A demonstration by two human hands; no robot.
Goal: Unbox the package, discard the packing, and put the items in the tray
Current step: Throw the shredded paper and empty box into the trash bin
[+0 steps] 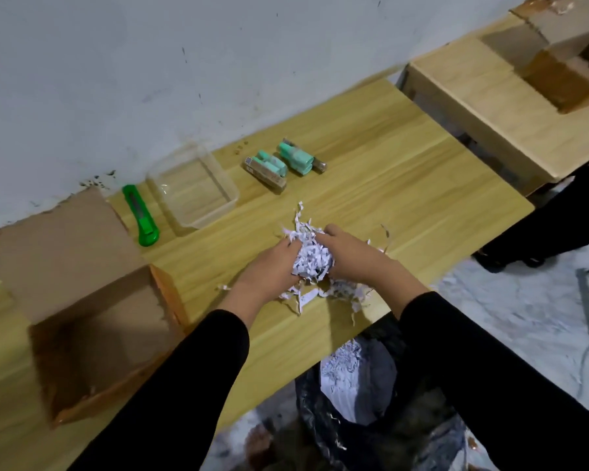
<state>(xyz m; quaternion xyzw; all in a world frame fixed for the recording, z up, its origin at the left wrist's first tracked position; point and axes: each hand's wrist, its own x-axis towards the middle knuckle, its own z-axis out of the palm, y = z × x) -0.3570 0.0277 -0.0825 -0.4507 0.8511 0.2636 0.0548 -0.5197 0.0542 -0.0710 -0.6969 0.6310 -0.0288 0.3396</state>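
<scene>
- Left hand point(269, 266) and right hand point(354, 258) squeeze a wad of shredded paper point(312, 256) between them at the desk's point(405, 158) near edge.
- Clear tray point(193, 190) lies by the far edge; two green packets point(283, 164) beside it, long axes slanting toward the near right.

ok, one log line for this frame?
phase: discarding packing | left hand + right hand: gathering shredded paper at table edge above bin bag | clear tray: empty | green items: on table | box: open

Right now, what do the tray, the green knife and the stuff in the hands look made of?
Tray: clear, glossy plastic by the look; the wood grain shows through it. Green knife: smooth, shiny moulded plastic body, probably. Packing between the left hand and right hand: white shredded paper, matte crinkled strips.
</scene>
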